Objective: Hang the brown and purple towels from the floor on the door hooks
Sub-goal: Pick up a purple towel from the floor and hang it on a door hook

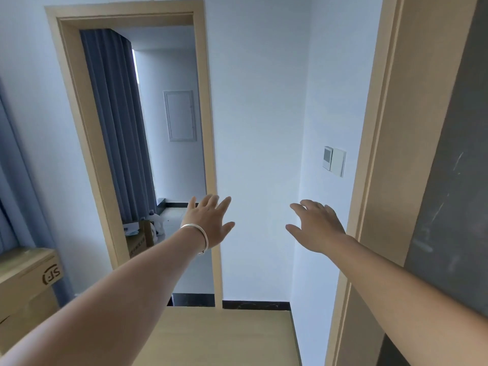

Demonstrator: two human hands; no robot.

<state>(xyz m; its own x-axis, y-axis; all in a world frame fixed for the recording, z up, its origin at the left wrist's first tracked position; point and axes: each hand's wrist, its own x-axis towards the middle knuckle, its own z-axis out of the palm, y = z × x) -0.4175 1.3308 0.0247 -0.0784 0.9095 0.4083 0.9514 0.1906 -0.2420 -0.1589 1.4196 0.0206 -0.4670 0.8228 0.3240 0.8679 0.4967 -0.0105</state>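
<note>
Both hands reach forward with nothing in them: the left hand (pixel 210 223), a silver bangle (pixel 196 235) on its wrist, spreads its fingers before the doorway frame (pixel 208 128); the right hand (pixel 318 228) is relaxed and splayed near the white wall (pixel 258 128). No towels or door hooks show. Through the doorway, an open cardboard box (pixel 140 237) holds papers, a white jug (pixel 157 223) just behind it. Another box (pixel 29 283) sits at left, closed.
</note>
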